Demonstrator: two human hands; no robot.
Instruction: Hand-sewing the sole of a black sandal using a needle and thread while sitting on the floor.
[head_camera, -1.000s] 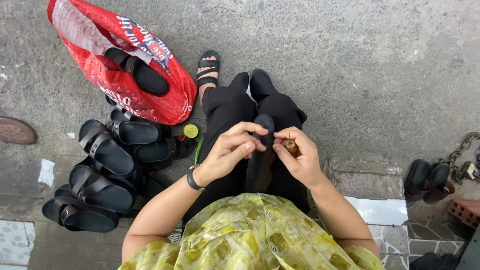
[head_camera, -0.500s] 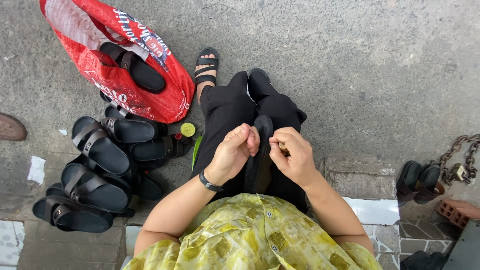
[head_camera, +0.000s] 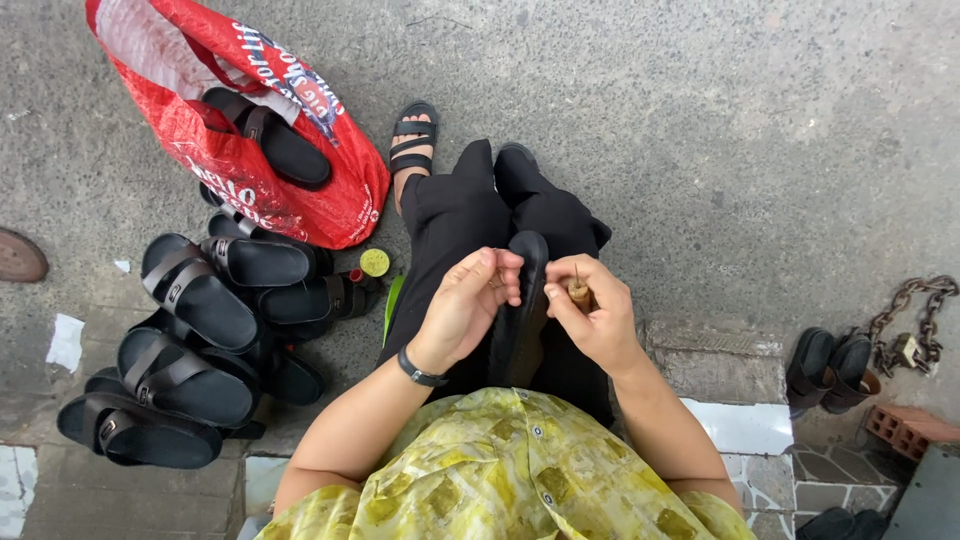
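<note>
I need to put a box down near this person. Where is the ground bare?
Bare pavement lies right of the knees, up to the chain. The left side is crowded: red bag and piled sandals.

sandal pile (head_camera: 190, 340) left of the legs, bag (head_camera: 240, 130) beyond it, chain (head_camera: 915, 320) far right.

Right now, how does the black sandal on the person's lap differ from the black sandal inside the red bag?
The black sandal on the lap stands on edge, sole side showing, touched by the left hand. The black sandal in the red plastic bag lies flat, straps up, untouched. Both are black.
</note>
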